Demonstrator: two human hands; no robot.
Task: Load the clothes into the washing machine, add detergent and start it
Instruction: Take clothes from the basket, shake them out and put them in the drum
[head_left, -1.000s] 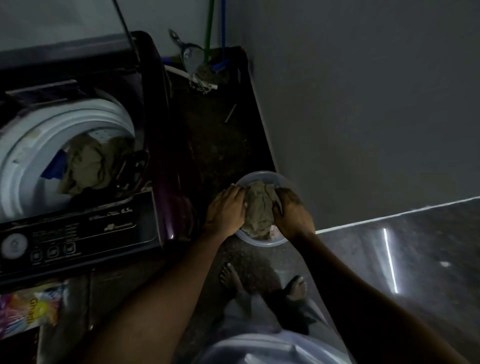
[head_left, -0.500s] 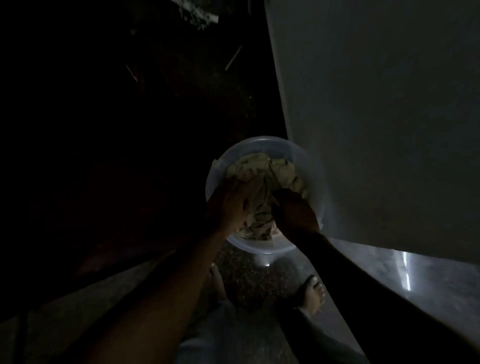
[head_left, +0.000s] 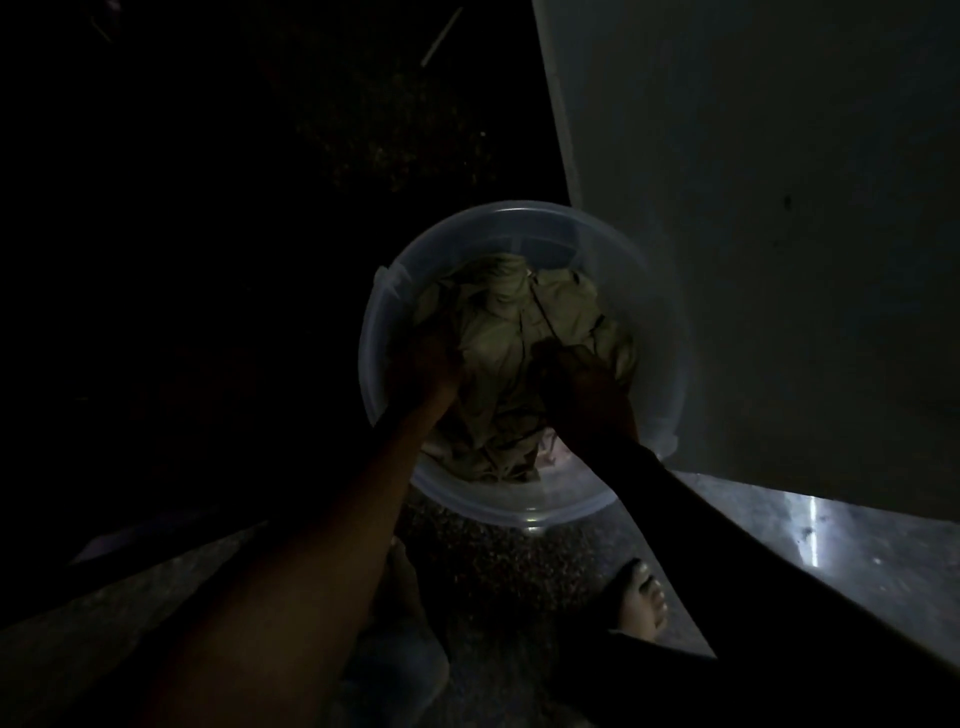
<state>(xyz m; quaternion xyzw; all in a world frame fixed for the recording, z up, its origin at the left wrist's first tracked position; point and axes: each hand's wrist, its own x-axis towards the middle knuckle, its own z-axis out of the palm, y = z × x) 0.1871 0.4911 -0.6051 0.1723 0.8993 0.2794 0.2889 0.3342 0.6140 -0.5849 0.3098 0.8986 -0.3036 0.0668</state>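
Down in the clear tub (head_left: 387, 291) on the floor (head_left: 519, 561) beside the wall (head_left: 779, 208), the olive clothes (head_left: 509, 332) are touched by the left hand (head_left: 434, 364) and right hand (head_left: 587, 395), their grasp not discernible in the dark, so a loosely gathered garment could be dropped or left behind.

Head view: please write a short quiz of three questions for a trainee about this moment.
1. True or false: the tub is empty.
2. Fill in: the wall stands on the tub's ___ side.
3. Where are the left hand and the right hand? A: on the clothes in the tub. B: on the wall. C: on the tub's rim.
Key: 1 false; 2 right; 3 A.
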